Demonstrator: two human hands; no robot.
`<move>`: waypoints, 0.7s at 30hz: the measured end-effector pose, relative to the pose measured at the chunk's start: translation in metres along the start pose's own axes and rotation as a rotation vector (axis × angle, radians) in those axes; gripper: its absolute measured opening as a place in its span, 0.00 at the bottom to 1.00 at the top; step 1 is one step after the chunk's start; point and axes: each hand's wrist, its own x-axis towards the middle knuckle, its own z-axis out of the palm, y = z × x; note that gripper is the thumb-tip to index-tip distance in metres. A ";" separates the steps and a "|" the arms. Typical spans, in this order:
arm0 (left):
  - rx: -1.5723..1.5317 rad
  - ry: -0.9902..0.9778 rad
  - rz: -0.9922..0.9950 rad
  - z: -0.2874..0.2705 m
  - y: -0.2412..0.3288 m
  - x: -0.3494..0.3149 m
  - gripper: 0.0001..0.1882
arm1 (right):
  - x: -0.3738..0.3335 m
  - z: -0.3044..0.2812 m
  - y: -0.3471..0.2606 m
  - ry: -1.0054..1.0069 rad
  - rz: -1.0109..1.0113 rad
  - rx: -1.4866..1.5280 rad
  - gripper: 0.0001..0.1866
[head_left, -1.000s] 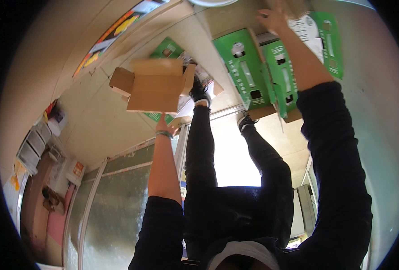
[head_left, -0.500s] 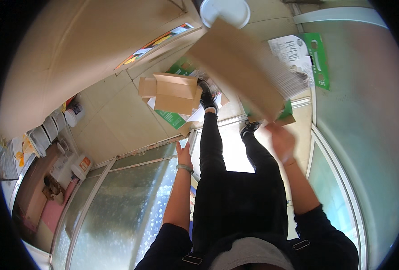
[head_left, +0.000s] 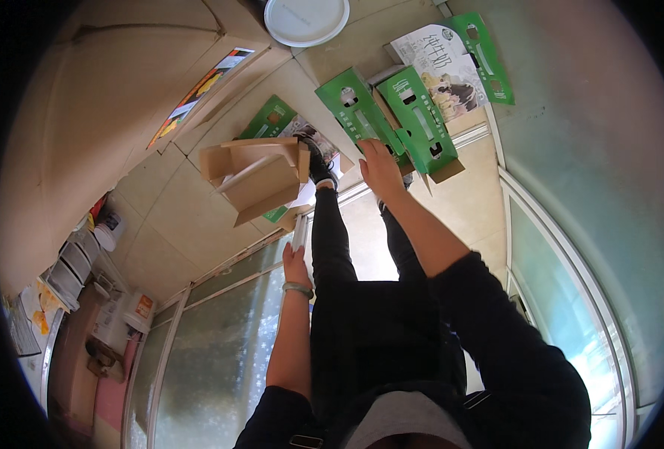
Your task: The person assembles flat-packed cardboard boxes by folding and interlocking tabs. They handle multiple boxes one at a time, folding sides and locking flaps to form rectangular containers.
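Green cardboard carton point(head_left: 410, 116), the widest of the pieces on the floor, stands opened out in two long panels side by side, each with dark cut-outs and a pale strip down its middle; brown inner board shows at its lower end. Next in size, a white-and-green carton piece point(head_left: 440, 67) lies flat just beyond it, its white face printed with a dark picture. Brown open-topped box point(head_left: 261, 196), smaller, sits to the left with its flaps spread, on top of another green-cornered flat carton point(head_left: 274, 114) and against the left shoe point(head_left: 319, 166).

The green carton is directly ahead of the right hand point(head_left: 382, 168) and well apart from the left hand point(head_left: 295, 266), which is nearer the brown box, below it. The hands are apart. The right one's bent fingers meet the near panel's lower edge; whether they grip it, I cannot tell. The left hand, bare, has its fingers loosely extended beside the metal door frame point(head_left: 300, 230), with a bracelet point(head_left: 297, 287) at the wrist.
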 end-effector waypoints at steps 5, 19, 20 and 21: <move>0.057 -0.163 0.228 0.039 0.024 -0.011 0.29 | 0.051 0.046 0.052 0.102 0.336 0.029 0.38; 0.145 -0.624 0.747 0.014 0.197 -0.032 0.59 | -0.113 -0.197 -0.070 0.216 0.240 0.716 0.17; 0.269 -0.768 0.814 0.006 0.223 -0.040 0.60 | -0.120 -0.219 -0.078 0.209 0.244 0.796 0.15; 0.379 -0.914 0.883 0.001 0.249 -0.048 0.61 | -0.118 -0.237 -0.083 0.206 0.227 0.823 0.11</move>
